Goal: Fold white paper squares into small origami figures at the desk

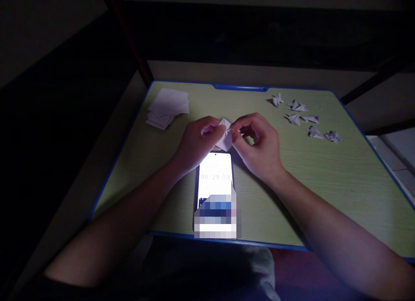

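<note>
A small folded piece of white paper (226, 142) is pinched between my two hands, above the far end of a lit phone. My left hand (201, 139) grips its left side, thumb on top. On the right side, the thumb and fingertips of my right hand (259, 141) are closed on the paper's edge. Some of the fingers are hidden behind the paper. The phone (215, 167) lies flat just below my hands and shows timer digits on a bright screen; its lower part is blurred out.
A stack of loose paper sheets (169, 103) lies at the table's far left. Several folded paper figures (294, 119) are scattered at the far right. The pale green table (259, 219) has a raised blue rim. Dark bars stand behind it.
</note>
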Motion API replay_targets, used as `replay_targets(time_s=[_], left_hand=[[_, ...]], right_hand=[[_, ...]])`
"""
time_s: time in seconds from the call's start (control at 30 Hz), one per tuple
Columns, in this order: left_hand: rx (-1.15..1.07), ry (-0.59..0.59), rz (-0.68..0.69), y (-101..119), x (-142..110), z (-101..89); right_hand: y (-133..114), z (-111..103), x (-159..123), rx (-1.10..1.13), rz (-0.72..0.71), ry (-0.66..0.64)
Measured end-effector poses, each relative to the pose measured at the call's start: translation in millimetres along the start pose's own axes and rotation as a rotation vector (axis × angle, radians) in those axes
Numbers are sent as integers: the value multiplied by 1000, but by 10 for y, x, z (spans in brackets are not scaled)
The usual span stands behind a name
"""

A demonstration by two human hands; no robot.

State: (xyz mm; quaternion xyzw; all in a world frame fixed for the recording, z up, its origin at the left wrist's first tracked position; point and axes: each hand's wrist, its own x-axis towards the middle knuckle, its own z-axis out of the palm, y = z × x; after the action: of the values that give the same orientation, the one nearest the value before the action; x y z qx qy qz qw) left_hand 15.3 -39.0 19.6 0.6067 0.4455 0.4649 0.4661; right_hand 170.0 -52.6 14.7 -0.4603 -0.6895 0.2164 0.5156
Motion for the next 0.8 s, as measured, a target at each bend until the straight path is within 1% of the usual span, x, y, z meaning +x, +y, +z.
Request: replay_targets(time_s=[0.23,0.43,0.63,0.8], left_hand=[[23,-27,-21,36,-7,6],[96,-57,27,26,-9,-8],[85,-70,18,20,1,-16],[81,-88,35,6,-3,-15]], right_hand=[[-2,28,-1,184,118,-18],[4,29,16,241,122,-15],[-1,35,22,302,132,-16],[-5,24,68,362,248,-30]])
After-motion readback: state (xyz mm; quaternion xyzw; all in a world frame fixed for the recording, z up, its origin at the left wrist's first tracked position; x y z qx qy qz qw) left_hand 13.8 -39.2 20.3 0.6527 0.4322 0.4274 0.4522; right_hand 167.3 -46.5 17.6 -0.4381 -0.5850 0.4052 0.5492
